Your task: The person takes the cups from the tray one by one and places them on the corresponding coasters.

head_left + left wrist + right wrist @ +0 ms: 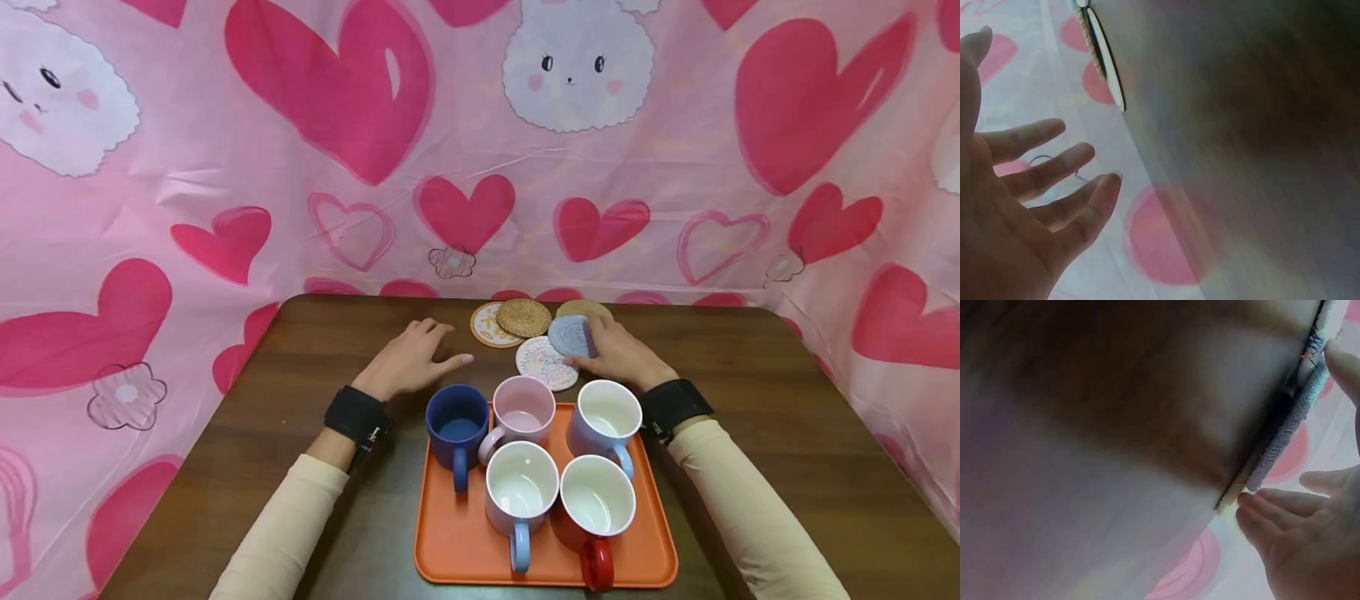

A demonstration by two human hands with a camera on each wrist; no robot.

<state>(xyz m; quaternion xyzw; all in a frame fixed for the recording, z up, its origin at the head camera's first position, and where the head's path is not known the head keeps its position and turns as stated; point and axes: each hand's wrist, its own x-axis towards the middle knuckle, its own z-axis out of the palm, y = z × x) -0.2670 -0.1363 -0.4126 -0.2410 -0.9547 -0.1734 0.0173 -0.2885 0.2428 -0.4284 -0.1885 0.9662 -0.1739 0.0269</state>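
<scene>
My right hand is at a round blue-grey woven coaster; its fingers touch or nearly touch the right edge, and the thumb lies by the near edge. In the right wrist view, that coaster appears edge-on between the spread thumb and fingertips. Beneath or around it lie a white speckled coaster, a tan coaster, a brown woven coaster and a white-and-orange patterned coaster. My left hand hovers or rests left of them, holding nothing, fingers loosely spread.
An orange tray in front holds a dark blue mug, a pink mug, a blue mug with white inside, a light-blue-handled mug and a red mug. A pink heart-print cloth hangs behind the wooden table.
</scene>
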